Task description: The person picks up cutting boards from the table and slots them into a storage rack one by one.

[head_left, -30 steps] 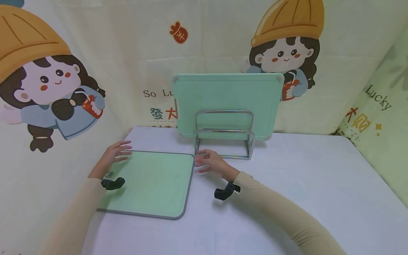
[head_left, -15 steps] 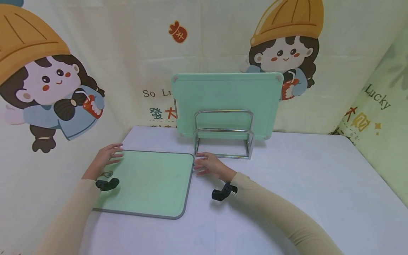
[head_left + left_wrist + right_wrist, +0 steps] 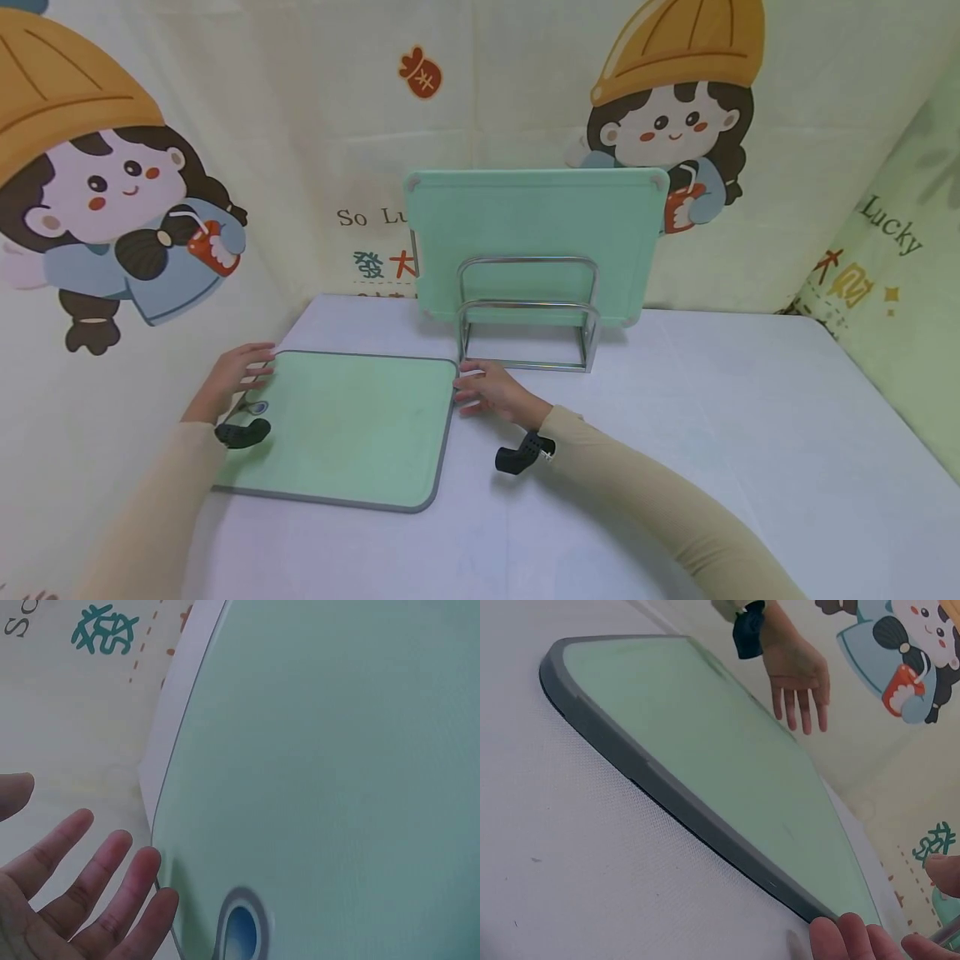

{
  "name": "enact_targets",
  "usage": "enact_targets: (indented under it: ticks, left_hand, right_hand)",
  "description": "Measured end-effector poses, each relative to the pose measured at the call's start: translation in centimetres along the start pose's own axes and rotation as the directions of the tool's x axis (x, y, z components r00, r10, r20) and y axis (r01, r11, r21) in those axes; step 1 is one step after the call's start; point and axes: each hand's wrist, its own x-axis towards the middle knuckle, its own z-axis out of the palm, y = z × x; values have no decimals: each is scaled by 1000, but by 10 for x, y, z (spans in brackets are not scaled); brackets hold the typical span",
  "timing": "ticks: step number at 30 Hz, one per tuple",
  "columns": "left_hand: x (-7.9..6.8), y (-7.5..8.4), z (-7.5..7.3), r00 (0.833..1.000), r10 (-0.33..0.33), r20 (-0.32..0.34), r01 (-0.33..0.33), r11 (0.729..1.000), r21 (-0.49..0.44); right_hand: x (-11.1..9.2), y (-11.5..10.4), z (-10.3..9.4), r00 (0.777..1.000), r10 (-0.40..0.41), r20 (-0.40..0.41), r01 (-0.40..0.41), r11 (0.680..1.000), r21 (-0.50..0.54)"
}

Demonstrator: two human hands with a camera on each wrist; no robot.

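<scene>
A pale green cutting board (image 3: 352,425) with a grey rim lies flat on the table. My left hand (image 3: 231,383) is at its left edge, fingers spread and nearly straight, with nothing held; the left wrist view shows the fingertips (image 3: 166,901) overlapping the rim beside the oval handle hole (image 3: 241,934). On the opposite side, my right hand (image 3: 498,392) has its fingertips right at the board's right edge near the far corner. Those fingers (image 3: 826,937) are gently bent and pinch nothing. Each wrist carries a black camera.
Behind the right hand stands a chrome wire rack (image 3: 528,307) with a second green board (image 3: 536,217) upright in it. A white cloth covers the table (image 3: 712,433). Printed cartoon curtains (image 3: 510,83) hang close behind and along the left side.
My left hand has moved left across the board to its left edge, uncovering more of the far left corner. The right hand has shifted slightly left and down, closer to the board's right edge.
</scene>
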Motion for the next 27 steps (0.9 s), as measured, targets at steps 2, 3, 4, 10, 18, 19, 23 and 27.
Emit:
enact_targets:
  ticks: [2, 3, 4, 10, 18, 19, 23, 27]
  left_hand:
    - [-4, 1, -1, 1000, -15, -22, 15, 1000, -2]
    - [-5, -1, -3, 1000, -11, -16, 11, 1000, -6]
    - [-5, -3, -4, 1000, -7, -17, 7, 1000, 9]
    - [11, -31, -11, 997, -25, -66, 30, 998, 61]
    - [12, -38, -20, 997, -49, -57, 55, 993, 101]
    - [11, -38, -21, 997, -52, -53, 57, 993, 104]
    - [9, -39, -24, 997, -70, -40, 74, 991, 109]
    - [7, -41, -26, 996, -84, -16, 85, 990, 109]
  right_hand:
    - [1, 1, 0, 1000, -3, -1, 3, 1000, -1]
    - [1, 1, 0, 1000, -2, -2, 2, 1000, -1]
    - [1, 1, 0, 1000, 0, -3, 0, 1000, 0]
    - [1, 1, 0, 1000, 23, -9, -23, 1000, 13]
    - [2, 0, -1, 999, 37, -2, -37, 998, 42]
    - [2, 1, -1, 999, 34, 1, -34, 998, 48]
    - [0, 2, -3, 1000, 24, 9, -25, 997, 74]
    - [-3, 2, -5, 1000, 29, 11, -30, 997, 78]
